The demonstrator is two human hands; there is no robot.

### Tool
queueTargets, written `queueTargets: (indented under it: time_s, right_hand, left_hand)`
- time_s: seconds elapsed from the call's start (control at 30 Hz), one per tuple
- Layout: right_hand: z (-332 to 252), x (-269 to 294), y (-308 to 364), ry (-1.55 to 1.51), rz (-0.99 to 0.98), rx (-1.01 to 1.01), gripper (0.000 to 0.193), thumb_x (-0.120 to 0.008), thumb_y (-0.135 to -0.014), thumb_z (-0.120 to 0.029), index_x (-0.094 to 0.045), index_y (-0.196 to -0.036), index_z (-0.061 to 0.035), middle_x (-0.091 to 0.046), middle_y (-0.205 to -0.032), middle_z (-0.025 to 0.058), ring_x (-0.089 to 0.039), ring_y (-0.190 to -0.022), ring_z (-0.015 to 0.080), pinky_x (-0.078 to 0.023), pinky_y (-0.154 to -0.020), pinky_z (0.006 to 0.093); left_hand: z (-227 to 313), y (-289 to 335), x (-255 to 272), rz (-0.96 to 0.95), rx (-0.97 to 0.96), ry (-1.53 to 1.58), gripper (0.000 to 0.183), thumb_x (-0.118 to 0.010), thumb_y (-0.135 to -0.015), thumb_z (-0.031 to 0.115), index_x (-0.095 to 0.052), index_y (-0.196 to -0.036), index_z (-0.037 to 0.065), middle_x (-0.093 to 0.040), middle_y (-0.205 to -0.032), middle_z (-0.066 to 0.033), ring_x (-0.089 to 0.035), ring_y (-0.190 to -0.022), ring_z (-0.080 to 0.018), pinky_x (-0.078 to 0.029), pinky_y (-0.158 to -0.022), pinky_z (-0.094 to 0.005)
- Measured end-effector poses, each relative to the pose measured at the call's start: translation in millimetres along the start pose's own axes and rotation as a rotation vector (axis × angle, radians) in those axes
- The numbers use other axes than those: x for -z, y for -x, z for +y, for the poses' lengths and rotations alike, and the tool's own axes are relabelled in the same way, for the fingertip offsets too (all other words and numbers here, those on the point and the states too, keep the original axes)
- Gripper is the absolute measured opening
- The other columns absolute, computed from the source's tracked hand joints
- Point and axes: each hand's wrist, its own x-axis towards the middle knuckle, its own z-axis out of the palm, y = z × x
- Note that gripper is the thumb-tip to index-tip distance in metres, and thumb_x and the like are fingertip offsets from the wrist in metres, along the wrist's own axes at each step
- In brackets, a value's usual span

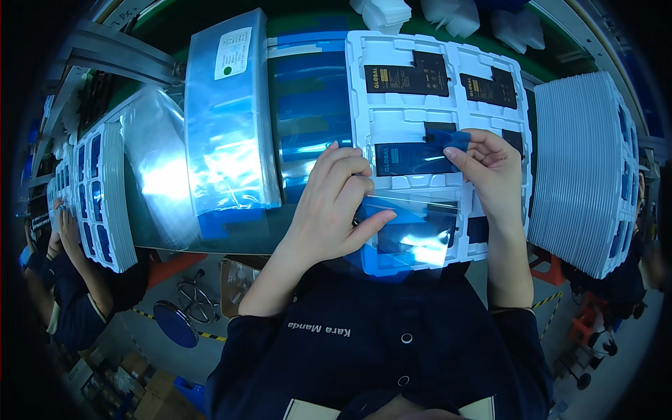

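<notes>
Item: my right hand (486,164), thumb and forefinger pressed together on a piece of blue film (458,140), above the right end of a flat black pack (415,159).
Item: said pack, lying in the left column, second row down, of a white compartmented tray (395,126) in front of me.
Item: my left hand (336,199), at the tray's left edge; fingers curled, thumb apart from them. Whether they grip the clear sheet (427,238) beside them, I cannot tell.
Item: said sheet, glossy, over the tray's lower left part.
Item: further black packs, one (407,79) in the compartment above, another (488,89) in the right column.
Item: left of the tray, blue strips (311,84); beyond them, a thick stack of clear bags (227,133), white label on top.
Item: right of the tray, a tall stack of white trays (574,175).
</notes>
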Motion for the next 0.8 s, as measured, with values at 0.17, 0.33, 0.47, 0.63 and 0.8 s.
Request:
queueTargets:
  time_s: [0.17,0.33,0.47,0.63,0.8]
  right_hand:
    - [-0.4,-1.5,0.8,0.032,0.007,-0.008,0.022,-0.071,-0.079,0.001,-0.065,-0.100,0.0028,-0.069,-0.081,0.0037,-0.056,-0.063,0.0005,-0.043,-0.055,0.0133]
    - [-1.3,-3.3,0.3,0.027,0.015,-0.021,0.022,-0.071,-0.079,0.001,-0.065,-0.100,0.0033,-0.069,-0.081,0.0037,-0.056,-0.062,0.0004,-0.043,-0.056,0.0135]
    - [-1.5,-2.7,1.1,0.047,0.003,-0.020,0.022,-0.070,-0.079,0.001,-0.065,-0.101,0.0036,-0.069,-0.081,0.0037,-0.056,-0.062,0.0005,-0.043,-0.056,0.0138]
    - [3.4,-6.9,2.2,0.078,0.036,0.014,0.023,-0.070,-0.079,0.001,-0.065,-0.102,0.0035,-0.067,-0.077,0.0031,-0.056,-0.061,0.0018,-0.044,-0.056,0.0156]
    - [-2.0,-11.5,3.8,0.518,0.045,0.209,0.040,-0.074,-0.074,-0.001,-0.062,-0.112,-0.0021,-0.061,-0.083,0.0032,-0.050,-0.057,0.0042,-0.042,-0.052,0.0190]
  left_hand:
    - [-0.6,-1.1,-1.3,-0.003,-0.002,0.007,0.038,-0.077,-0.071,0.027,-0.050,-0.085,0.004,-0.052,-0.101,-0.0147,-0.049,-0.105,-0.0364,-0.037,-0.095,-0.0498]
    - [0.5,0.6,-1.8,0.008,0.019,-0.012,0.036,-0.076,-0.073,0.028,-0.052,-0.086,0.004,-0.055,-0.111,-0.0146,-0.047,-0.110,-0.0356,-0.039,-0.090,-0.0471]
    - [2.5,0.1,-0.7,-0.021,0.019,-0.049,0.035,-0.075,-0.074,0.029,-0.053,-0.086,0.005,-0.057,-0.120,-0.0137,-0.046,-0.114,-0.0360,-0.037,-0.091,-0.0476]
    - [3.5,-0.1,1.5,-0.057,0.032,-0.079,0.035,-0.075,-0.073,0.028,-0.051,-0.085,0.006,-0.058,-0.122,-0.0127,-0.041,-0.120,-0.0369,-0.034,-0.095,-0.0460]
    - [3.9,-1.4,3.8,-0.077,0.098,0.044,0.027,-0.073,-0.076,0.020,-0.051,-0.086,0.006,-0.059,-0.122,-0.0122,-0.038,-0.122,-0.0349,-0.035,-0.094,-0.0433]
